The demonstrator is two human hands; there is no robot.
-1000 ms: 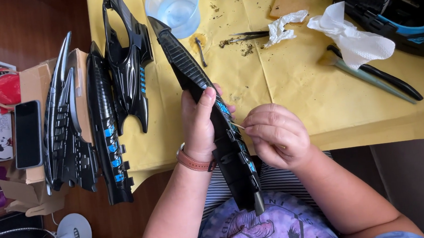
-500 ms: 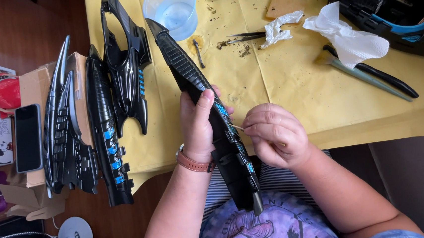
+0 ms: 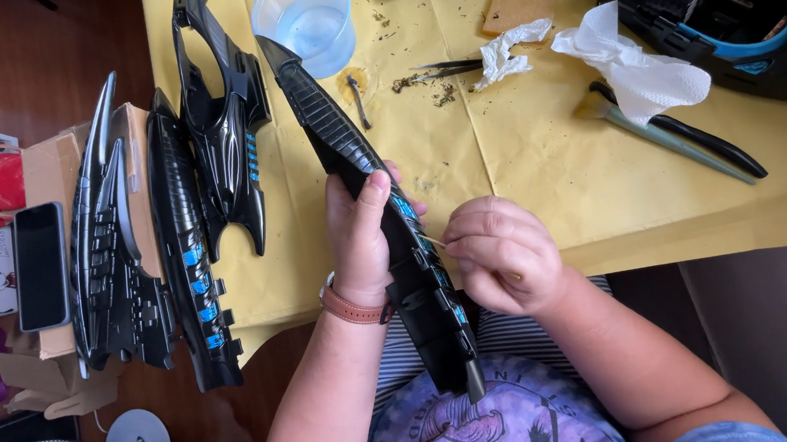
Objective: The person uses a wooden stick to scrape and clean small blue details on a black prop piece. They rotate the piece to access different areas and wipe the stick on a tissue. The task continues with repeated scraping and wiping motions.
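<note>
The left hand (image 3: 358, 242) grips a long panel (image 3: 370, 213) of glossy black plastic, ribbed, with blue insets. The right hand (image 3: 502, 255) pinches a thin pale stick (image 3: 432, 240), wood by the look. Left of the hands lie more shiny black plastic parts (image 3: 187, 245). Beyond the hands, matt yellow paper (image 3: 538, 174) carries a clear plastic cup (image 3: 304, 22) and crumpled white tissue (image 3: 636, 61).

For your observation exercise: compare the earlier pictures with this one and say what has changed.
Almost nothing. The left hand still grips the long black model part; the right hand still holds a thin stick to its blue-marked edge. The cup, tissues and other black parts stayed put.
</note>
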